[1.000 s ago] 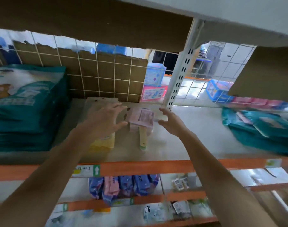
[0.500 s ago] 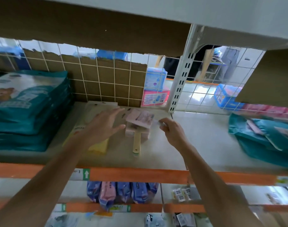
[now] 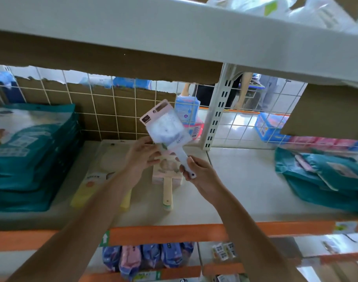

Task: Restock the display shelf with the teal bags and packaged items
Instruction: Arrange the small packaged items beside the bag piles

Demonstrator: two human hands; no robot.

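Observation:
A packaged brush with a pink card top and white handle (image 3: 165, 129) is raised above the shelf (image 3: 245, 192). My right hand (image 3: 196, 171) grips its handle end. My left hand (image 3: 140, 157) holds the lower edge of the pack. Under them a second packaged brush with a wooden handle (image 3: 167, 180) lies flat on the shelf. Beside it lies a flat yellow-edged pack (image 3: 96, 171). A stack of teal bags (image 3: 29, 157) stands at the left. More teal bags (image 3: 326, 180) lie loosely at the right.
A wire grid backed with torn cardboard (image 3: 105, 106) closes the shelf's rear. A white slotted upright (image 3: 218, 110) stands behind the brush. The shelf above (image 3: 174, 33) hangs low overhead. Small packets hang under the orange front rail (image 3: 174, 233). People stand behind the grid.
Both hands closed on the top packaged brush and lifted it off the pile, tilting its card end up and to the left. The camera drew closer to the shelf.

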